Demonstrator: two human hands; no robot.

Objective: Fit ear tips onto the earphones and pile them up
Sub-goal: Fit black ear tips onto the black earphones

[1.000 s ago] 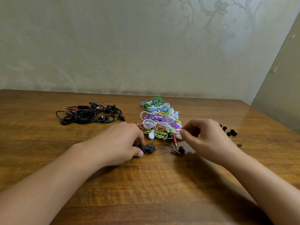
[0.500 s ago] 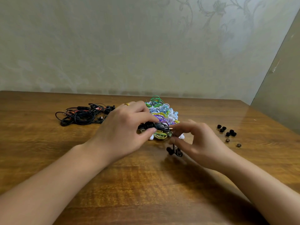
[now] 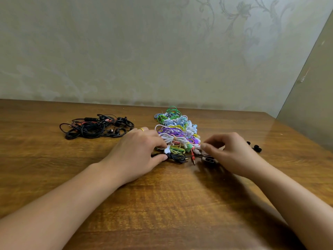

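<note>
On the table (image 3: 54, 177), tangled earphones (image 3: 95, 126) lie left of bundled earphones (image 3: 175, 131).

My left thumb and fingers pinch a coiled black earphone (image 3: 177, 157) flat on the wood, its earbud end under my right fingertips. Just beyond my grip lies the coloured earphone pile (image 3: 175, 131); black ear tips (image 3: 256, 148) sit past my right hand.

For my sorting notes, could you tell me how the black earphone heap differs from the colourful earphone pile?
The black earphone heap is all dark cable with red touches, loose and tangled; the colourful earphone pile mixes green, white, purple and yellow in coiled bundles. The heap lies far left, untouched; the pile sits centre, between the left hand and right hand. Both rest on the wooden table.
</note>
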